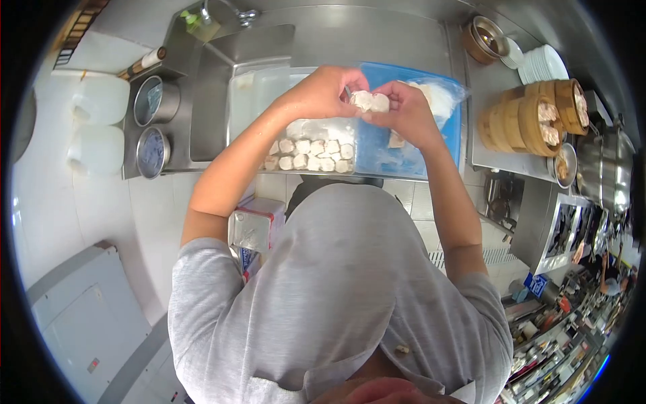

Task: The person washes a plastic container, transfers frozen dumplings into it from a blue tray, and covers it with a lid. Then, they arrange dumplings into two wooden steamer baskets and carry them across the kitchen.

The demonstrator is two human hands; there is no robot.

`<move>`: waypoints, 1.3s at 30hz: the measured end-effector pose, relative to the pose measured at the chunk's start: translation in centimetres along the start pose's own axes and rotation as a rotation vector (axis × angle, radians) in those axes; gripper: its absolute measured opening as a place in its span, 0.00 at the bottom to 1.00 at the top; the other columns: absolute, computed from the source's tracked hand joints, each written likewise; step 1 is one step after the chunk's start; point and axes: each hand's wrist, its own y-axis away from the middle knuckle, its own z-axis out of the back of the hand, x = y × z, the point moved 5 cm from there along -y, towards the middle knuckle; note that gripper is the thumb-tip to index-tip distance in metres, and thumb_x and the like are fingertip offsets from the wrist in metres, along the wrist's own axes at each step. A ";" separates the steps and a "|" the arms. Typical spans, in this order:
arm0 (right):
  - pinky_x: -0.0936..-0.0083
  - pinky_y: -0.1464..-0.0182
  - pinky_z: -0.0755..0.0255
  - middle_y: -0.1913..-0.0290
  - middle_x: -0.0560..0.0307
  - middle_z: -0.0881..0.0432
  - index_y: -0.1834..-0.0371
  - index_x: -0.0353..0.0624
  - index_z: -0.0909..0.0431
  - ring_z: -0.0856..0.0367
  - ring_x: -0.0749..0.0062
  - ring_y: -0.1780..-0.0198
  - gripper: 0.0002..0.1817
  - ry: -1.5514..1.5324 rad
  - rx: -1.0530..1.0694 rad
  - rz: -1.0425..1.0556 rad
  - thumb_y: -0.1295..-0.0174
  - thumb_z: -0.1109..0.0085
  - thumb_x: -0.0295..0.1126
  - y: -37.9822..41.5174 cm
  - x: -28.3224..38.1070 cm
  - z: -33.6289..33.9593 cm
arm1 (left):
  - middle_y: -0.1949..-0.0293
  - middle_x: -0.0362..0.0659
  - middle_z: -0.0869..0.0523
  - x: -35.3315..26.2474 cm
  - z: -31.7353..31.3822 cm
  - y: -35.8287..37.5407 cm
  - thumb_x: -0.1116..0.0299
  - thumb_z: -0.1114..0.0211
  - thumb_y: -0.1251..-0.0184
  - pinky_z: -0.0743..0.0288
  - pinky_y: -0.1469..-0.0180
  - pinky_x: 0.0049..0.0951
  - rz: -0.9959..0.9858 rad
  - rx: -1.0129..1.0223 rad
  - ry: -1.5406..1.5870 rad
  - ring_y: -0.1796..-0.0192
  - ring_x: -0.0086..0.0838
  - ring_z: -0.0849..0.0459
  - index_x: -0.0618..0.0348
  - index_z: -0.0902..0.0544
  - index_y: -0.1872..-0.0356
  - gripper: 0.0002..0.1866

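My left hand (328, 91) and my right hand (408, 112) meet over the left part of a blue cutting board (452, 135). Between their fingertips are two pale, floury lumps that look like dumplings, side by side and touching. The left dumpling (361, 100) is in my left fingers, the right dumpling (380, 102) in my right. A thin dark edge shows by my left fingers, too small to name. Below my left hand, a metal tray (323, 128) bears rows of similar dumplings (315, 147). Beside my right hand lies a clear plastic bag (441, 101) with something white in it.
A steel sink (215, 101) with a faucet (247, 17) is on the left, near two metal pots (157, 101). Bamboo steamers (518, 118) holding dumplings, stacked white plates (544, 65) and metal bowls (486, 37) stand at right. A box (257, 225) sits below the counter.
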 end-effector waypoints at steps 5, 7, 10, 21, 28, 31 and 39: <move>0.81 0.65 0.26 0.70 0.66 0.16 0.58 0.38 0.12 0.21 0.84 0.67 0.19 0.264 0.039 0.076 0.52 0.16 0.30 -1.1 1.3 -3.2 | 0.60 0.37 0.15 2.9 1.0 3.5 0.71 0.19 0.45 0.24 0.62 0.23 -0.006 -0.006 0.175 0.66 0.17 0.22 0.60 0.16 0.50 0.21; 0.79 0.63 0.24 0.70 0.62 0.14 0.59 0.37 0.11 0.20 0.81 0.68 0.21 0.300 0.129 0.001 0.55 0.14 0.33 -1.7 1.1 -4.1 | 0.60 0.36 0.15 4.1 1.1 4.5 0.71 0.19 0.44 0.26 0.64 0.22 0.031 0.015 0.230 0.67 0.15 0.23 0.60 0.16 0.51 0.21; 0.80 0.64 0.26 0.70 0.62 0.15 0.59 0.36 0.11 0.22 0.82 0.69 0.23 0.185 0.302 0.022 0.57 0.13 0.34 -2.6 0.6 -5.7 | 0.61 0.36 0.16 4.9 1.2 6.5 0.71 0.19 0.45 0.28 0.65 0.20 0.129 0.120 0.300 0.68 0.14 0.24 0.60 0.16 0.50 0.21; 0.82 0.60 0.22 0.64 0.58 0.12 0.54 0.32 0.13 0.16 0.81 0.65 0.21 -0.458 0.571 -0.174 0.53 0.20 0.23 -4.7 -3.2 -10.6 | 0.56 0.32 0.15 9.2 1.3 9.8 0.79 0.21 0.44 0.23 0.54 0.19 0.065 0.154 0.643 0.57 0.13 0.20 0.61 0.18 0.48 0.22; 0.80 0.59 0.21 0.62 0.59 0.12 0.52 0.36 0.12 0.17 0.79 0.65 0.19 -0.535 0.347 -0.124 0.46 0.22 0.31 -5.8 -4.3 -12.7 | 0.56 0.33 0.16 12.6 3.5 11.1 0.81 0.25 0.45 0.24 0.53 0.19 0.157 -0.042 0.628 0.56 0.15 0.19 0.58 0.19 0.49 0.21; 0.75 0.58 0.21 0.64 0.58 0.14 0.53 0.40 0.11 0.17 0.75 0.65 0.19 0.116 0.127 -0.069 0.46 0.20 0.36 -6.4 -5.2 -11.9 | 0.59 0.35 0.17 14.9 4.1 11.0 0.78 0.26 0.47 0.24 0.53 0.22 0.237 -0.131 0.220 0.57 0.19 0.18 0.56 0.18 0.51 0.20; 0.62 0.51 0.20 0.57 0.45 0.16 0.52 0.39 0.13 0.15 0.51 0.57 0.23 0.541 0.039 0.266 0.54 0.23 0.32 -8.4 -11.1 -16.3 | 0.56 0.47 0.15 20.6 -0.9 8.9 0.67 0.23 0.50 0.24 0.47 0.42 0.194 -0.259 -0.434 0.51 0.42 0.15 0.52 0.15 0.53 0.20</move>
